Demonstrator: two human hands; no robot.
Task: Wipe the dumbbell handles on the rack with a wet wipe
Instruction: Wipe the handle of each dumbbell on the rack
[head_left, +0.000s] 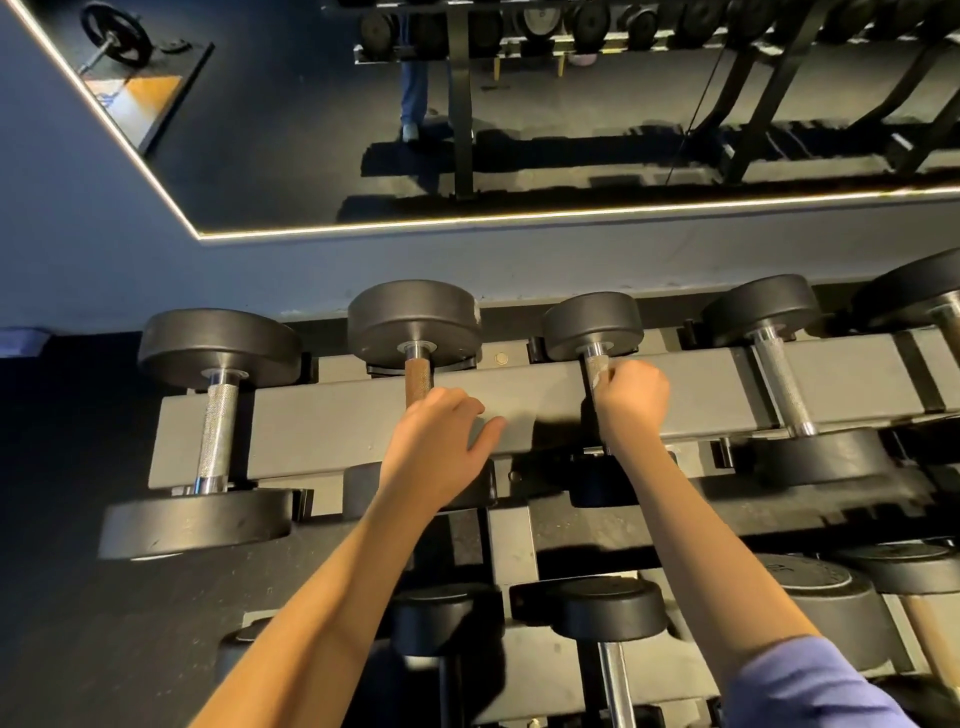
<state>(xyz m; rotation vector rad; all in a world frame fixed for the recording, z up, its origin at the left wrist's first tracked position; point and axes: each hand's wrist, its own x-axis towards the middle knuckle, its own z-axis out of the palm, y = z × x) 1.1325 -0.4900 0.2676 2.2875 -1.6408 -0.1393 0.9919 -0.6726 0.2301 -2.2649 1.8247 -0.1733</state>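
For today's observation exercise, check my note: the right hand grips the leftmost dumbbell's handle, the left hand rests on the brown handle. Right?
Wrong dumbbell. The head view shows the right hand gripping the third handle from the left; the left hand rests on the brown handle.

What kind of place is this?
Most likely a gym's free-weight area: round-headed dumbbells sit in rows on a two-tier rack, and a wall mirror behind reflects more racks and a plate-loaded barbell.
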